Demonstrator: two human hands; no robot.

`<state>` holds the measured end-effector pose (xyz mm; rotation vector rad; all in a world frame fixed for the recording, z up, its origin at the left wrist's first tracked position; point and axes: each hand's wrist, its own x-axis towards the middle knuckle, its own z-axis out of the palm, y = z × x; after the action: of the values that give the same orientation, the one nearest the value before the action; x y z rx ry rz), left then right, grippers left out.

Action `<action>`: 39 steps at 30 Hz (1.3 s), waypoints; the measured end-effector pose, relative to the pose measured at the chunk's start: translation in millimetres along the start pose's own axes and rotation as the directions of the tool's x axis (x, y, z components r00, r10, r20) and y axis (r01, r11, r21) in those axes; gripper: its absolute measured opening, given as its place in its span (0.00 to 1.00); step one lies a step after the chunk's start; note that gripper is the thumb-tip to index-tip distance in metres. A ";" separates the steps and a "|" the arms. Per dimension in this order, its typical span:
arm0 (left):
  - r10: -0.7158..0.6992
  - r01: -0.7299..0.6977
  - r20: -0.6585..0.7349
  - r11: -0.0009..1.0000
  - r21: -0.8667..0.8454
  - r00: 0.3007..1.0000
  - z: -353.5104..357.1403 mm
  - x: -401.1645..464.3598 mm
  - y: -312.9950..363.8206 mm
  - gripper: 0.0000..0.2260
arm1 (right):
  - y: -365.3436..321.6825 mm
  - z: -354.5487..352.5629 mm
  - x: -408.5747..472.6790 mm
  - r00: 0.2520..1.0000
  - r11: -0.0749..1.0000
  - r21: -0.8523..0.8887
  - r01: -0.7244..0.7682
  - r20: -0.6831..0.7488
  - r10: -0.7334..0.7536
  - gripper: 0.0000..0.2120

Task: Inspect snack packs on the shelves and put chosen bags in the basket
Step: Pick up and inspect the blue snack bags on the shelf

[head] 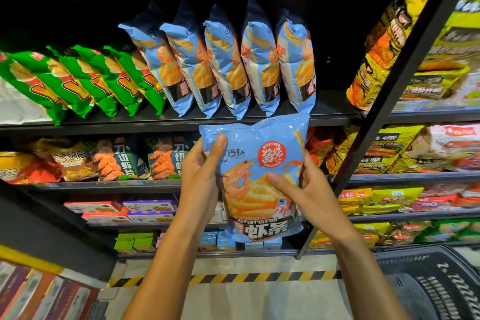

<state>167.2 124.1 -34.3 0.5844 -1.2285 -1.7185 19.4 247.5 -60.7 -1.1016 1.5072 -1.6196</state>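
A light blue snack bag (262, 163) with a shrimp picture and a red round label is held upright in front of the shelves, its front facing me. My left hand (201, 176) grips its left edge, thumb on the front near the top. My right hand (306, 189) holds the right side, thumb pressed on the front at mid height. A black plastic basket (428, 280) sits low at the right, below the bag. On the shelf (324, 117) just above stands a row of several matching blue bags (226, 65).
Green bags (85, 80) fill the upper shelf's left part, yellow bags (384, 41) the right bay behind a black upright post (405, 73). Lower shelves carry dark shrimp-chip bags (124, 161) and small boxes (124, 212). A yellow-black striped tape (233, 278) runs along the floor.
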 end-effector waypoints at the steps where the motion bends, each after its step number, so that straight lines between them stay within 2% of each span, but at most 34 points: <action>1: 0.000 0.000 0.024 1.000 0.013 1.000 -0.4 0.2 -0.5 0.13 | 0.6 1.2 -0.4 0.999 1.000 0.012 0.013 -0.029 -0.012 0.33; 3: -0.006 0.001 0.082 0.998 0.056 0.997 -2.6 -0.1 -1.6 0.14 | 2.8 3.5 -1.5 0.998 0.999 0.028 0.025 -0.066 -0.023 0.31; 5: -0.039 0.013 0.167 0.988 0.153 0.985 -11.5 -3.0 -7.4 0.25 | 1.4 5.3 -2.9 0.992 0.997 0.071 0.029 -0.126 -0.020 0.30; 7: -0.144 0.061 0.281 0.957 0.283 0.949 -19.9 -11.3 -12.7 0.33 | -1.6 3.8 -2.8 0.978 0.993 0.109 0.051 -0.209 -0.027 0.26; 9: -0.256 0.105 0.385 0.922 0.373 0.887 -26.5 -20.1 -21.1 0.31 | -6.4 1.1 -1.8 0.965 0.992 0.095 0.081 -0.258 -0.054 0.22; 11: -0.301 0.129 0.429 0.914 0.386 0.852 -27.8 -25.6 -24.5 0.30 | -9.8 -0.4 -1.3 0.961 0.994 0.064 0.093 -0.266 -0.073 0.21; 16: -0.202 0.062 0.378 0.934 0.352 0.904 -19.8 -28.2 -21.2 0.27 | -7.2 -0.7 2.1 0.955 0.993 0.059 0.106 -0.283 -0.086 0.24; 19: -0.116 0.002 0.300 0.934 0.357 0.947 -15.3 -27.1 -20.3 0.25 | 0.4 -0.5 3.6 0.970 0.993 0.091 0.075 -0.239 -0.051 0.29; 21: -0.066 -0.033 0.237 0.920 0.391 0.969 -13.8 -26.0 -20.2 0.26 | 4.3 2.3 3.2 0.983 0.999 0.043 0.010 -0.181 -0.002 0.30; 23: -0.062 -0.055 0.265 0.909 0.414 0.962 -14.7 -25.6 -18.2 0.25 | 9.6 4.9 3.1 0.986 0.998 0.003 -0.064 -0.156 0.064 0.28; 25: -0.123 -0.049 0.354 0.897 0.439 0.927 -19.1 -25.5 -17.5 0.26 | 11.4 5.3 4.5 0.970 0.991 0.002 -0.131 -0.206 0.129 0.28; 29: -0.201 -0.039 0.456 0.885 0.463 0.867 -28.3 -28.0 -20.6 0.41 | 13.9 1.5 10.3 0.922 0.970 0.029 -0.242 -0.304 0.239 0.32; 34: -0.198 -0.015 0.452 0.905 0.425 0.870 -29.6 -29.0 -23.1 0.46 | 11.8 4.8 12.7 0.924 0.971 0.050 -0.234 -0.299 0.238 0.28; 37: -0.212 -0.010 0.457 0.900 0.436 0.864 -33.9 -26.7 -24.0 0.43 | 12.6 4.2 12.9 0.941 0.982 0.061 -0.180 -0.281 0.190 0.24; 39: -0.206 -0.041 0.450 0.876 0.480 0.869 -35.3 -21.8 -23.2 0.40 | 11.8 2.8 14.5 0.952 0.994 0.022 -0.104 -0.286 0.106 0.20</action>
<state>195.9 128.3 -72.0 0.4995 -2.0591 -1.6923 14.7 231.9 -70.3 -0.7915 1.7119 -1.7649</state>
